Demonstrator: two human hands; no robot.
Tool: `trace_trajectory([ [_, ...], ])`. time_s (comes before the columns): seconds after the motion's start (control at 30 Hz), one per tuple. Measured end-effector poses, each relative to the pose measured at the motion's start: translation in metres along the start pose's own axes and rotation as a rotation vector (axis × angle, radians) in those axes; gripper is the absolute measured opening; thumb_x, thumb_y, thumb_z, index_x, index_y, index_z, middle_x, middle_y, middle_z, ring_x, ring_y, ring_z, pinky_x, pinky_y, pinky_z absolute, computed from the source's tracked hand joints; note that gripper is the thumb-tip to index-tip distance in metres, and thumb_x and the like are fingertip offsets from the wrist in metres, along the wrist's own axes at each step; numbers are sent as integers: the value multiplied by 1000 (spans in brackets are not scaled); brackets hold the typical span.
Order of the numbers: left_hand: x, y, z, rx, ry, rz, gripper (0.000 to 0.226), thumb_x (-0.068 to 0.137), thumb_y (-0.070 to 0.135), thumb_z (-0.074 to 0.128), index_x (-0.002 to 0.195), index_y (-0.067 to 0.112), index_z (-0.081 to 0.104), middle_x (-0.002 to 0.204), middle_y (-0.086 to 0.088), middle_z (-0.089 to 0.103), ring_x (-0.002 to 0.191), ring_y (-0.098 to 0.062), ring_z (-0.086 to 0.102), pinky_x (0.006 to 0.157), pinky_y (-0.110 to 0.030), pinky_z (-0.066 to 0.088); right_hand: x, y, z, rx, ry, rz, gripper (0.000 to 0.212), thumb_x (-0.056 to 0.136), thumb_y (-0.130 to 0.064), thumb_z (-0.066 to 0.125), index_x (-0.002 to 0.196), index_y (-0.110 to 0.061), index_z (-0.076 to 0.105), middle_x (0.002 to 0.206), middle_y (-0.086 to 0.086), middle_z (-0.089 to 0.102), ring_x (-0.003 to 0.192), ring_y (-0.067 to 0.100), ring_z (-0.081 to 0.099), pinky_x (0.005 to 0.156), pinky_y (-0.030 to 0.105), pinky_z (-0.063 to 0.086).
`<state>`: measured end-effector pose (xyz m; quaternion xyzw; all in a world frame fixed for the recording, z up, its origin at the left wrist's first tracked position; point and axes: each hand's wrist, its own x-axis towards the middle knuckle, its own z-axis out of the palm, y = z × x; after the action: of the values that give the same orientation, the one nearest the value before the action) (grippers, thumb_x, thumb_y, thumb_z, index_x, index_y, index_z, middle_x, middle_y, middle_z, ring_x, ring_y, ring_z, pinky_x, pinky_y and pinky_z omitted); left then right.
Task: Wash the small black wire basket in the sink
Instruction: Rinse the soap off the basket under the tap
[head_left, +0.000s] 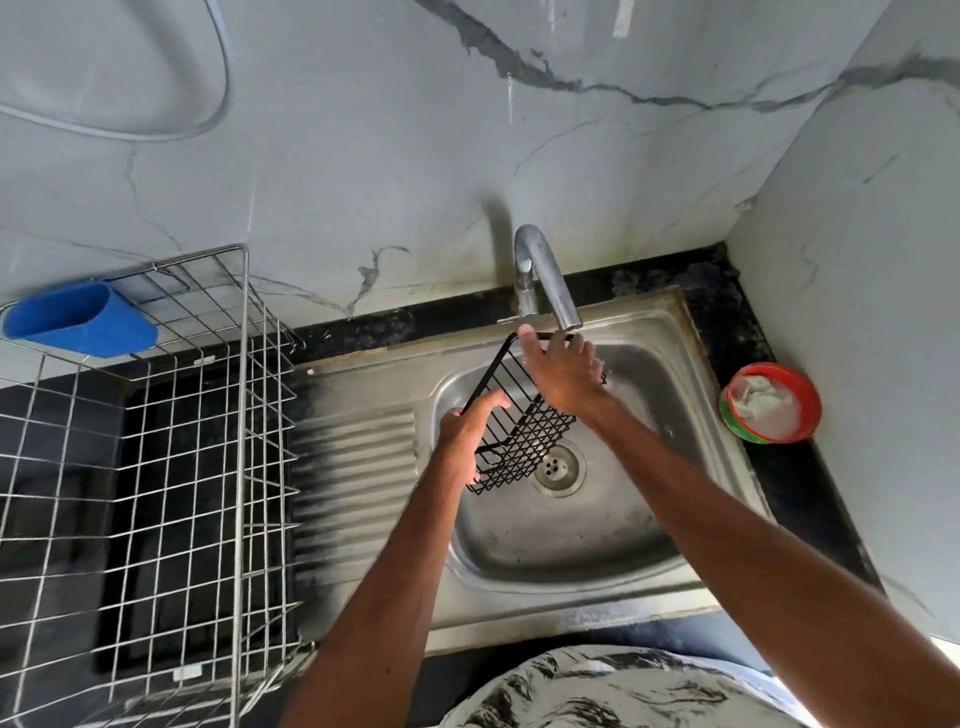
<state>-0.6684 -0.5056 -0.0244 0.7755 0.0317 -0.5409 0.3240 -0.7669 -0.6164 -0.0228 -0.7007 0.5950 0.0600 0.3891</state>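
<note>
The small black wire basket (524, 441) is held tilted above the steel sink (561, 545), just under the curved faucet (545, 275). My left hand (467, 426) grips the basket's left rim, thumb over the wire. My right hand (563, 374) lies across the basket's upper part near the spout, fingers spread over the mesh. The basket's near end hangs over the drain (558, 465).
A large steel wire dish rack (171, 467) with a blue plastic holder (78, 319) stands left of the ribbed drainboard (358, 467). A red-rimmed tub of white paste (769, 402) sits on the black counter at the right. Marble walls close in behind and to the right.
</note>
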Motion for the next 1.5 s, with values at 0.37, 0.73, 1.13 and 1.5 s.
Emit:
trace_trajectory([
  [0.37,-9,-2,-7,77,-53,61,92,55,54,83,135,24,51,131,-5,47,115,-30,47,97,-57,49,22,-2,-28,128,-40,40,77,98,-74,16,114,-13,61,109,6,54,95,16,52,97,47,39],
  [0.73,-13,2,-7,46,-60,-101,91,66,48,80,147,24,48,161,-10,33,141,-43,37,103,-68,42,39,25,-33,228,41,72,49,108,-34,35,124,4,60,109,19,64,95,33,62,81,41,51],
  [1.13,-13,-2,-1,-313,-122,-323,80,51,53,86,121,19,65,150,-20,28,135,-52,31,93,-70,51,-32,-6,22,38,206,-425,73,103,-62,15,162,-21,0,168,17,-5,155,34,-7,124,56,-4],
  [1.5,-26,-1,2,-172,-140,-243,78,63,49,83,131,21,56,158,-15,22,142,-49,26,103,-69,47,-1,8,-12,298,111,-177,80,94,-72,3,155,-27,29,148,26,45,140,41,40,116,48,39],
])
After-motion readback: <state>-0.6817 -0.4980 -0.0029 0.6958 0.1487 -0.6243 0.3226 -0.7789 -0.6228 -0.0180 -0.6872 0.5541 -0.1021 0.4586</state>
